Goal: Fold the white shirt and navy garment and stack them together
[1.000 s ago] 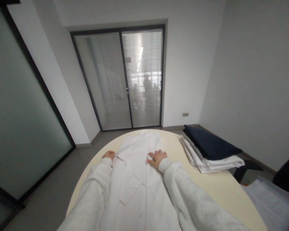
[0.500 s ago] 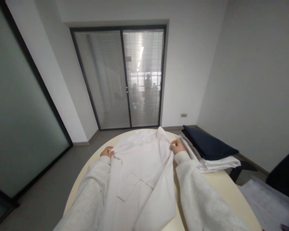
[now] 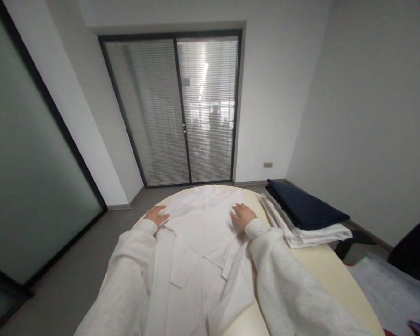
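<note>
A white shirt [image 3: 205, 235] lies spread on the round cream table [image 3: 318, 266], its collar end at the far rim. Both sleeves are turned in over the body, and their cuffs show in the middle. My left hand [image 3: 157, 215] is at the shirt's far left edge, thumb and fingers apart, the thumb at the cloth. On the far right part of the shirt rests my right hand [image 3: 243, 215], fingers spread and nothing gripped.
Right of the shirt is a stack of folded clothes, with a dark navy garment [image 3: 304, 205] on top of white ones [image 3: 315, 237]. Papers [image 3: 388, 284] and a black chair [image 3: 416, 254] stand beyond the table's right edge. Glass doors with blinds [image 3: 171, 112] are ahead.
My right hand has let go of the shirt's right edge and moved left onto the cloth. That side now lies flatter, its sleeve folded inward. My left hand's fingers have opened.
</note>
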`<action>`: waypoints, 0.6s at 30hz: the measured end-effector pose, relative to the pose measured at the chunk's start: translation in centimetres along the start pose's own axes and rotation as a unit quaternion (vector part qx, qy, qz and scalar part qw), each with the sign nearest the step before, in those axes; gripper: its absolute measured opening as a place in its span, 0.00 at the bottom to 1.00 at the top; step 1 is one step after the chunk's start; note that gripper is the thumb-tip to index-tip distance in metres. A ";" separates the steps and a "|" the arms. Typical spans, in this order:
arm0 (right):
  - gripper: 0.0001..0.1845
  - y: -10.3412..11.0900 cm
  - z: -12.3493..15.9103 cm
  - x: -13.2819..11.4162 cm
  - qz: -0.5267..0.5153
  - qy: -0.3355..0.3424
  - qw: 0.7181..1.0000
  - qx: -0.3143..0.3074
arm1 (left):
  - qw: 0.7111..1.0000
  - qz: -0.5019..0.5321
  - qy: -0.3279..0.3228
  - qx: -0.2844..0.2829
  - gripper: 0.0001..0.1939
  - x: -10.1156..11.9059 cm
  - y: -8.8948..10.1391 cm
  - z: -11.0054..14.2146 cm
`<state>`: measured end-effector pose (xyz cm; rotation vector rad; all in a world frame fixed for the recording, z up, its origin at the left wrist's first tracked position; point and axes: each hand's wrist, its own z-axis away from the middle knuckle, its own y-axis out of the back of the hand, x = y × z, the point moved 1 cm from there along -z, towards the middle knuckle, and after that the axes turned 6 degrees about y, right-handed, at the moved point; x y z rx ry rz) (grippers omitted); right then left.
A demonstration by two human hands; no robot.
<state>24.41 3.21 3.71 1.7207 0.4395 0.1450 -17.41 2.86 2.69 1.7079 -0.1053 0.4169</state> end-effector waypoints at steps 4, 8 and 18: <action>0.38 -3.1 1.1 -1.5 0.006 0.008 0.991 -0.133 | 0.989 -0.041 -0.069 -0.121 0.34 0.9 -1.7 1.2; 0.40 -4.3 1.4 0.0 0.024 0.031 0.991 -0.130 | 0.981 -0.081 -0.061 -0.165 0.30 0.1 -3.1 2.2; 0.31 -2.5 1.0 1.5 0.010 0.083 0.996 -0.023 | 0.988 -0.130 0.017 -0.083 0.24 -0.5 -3.5 1.7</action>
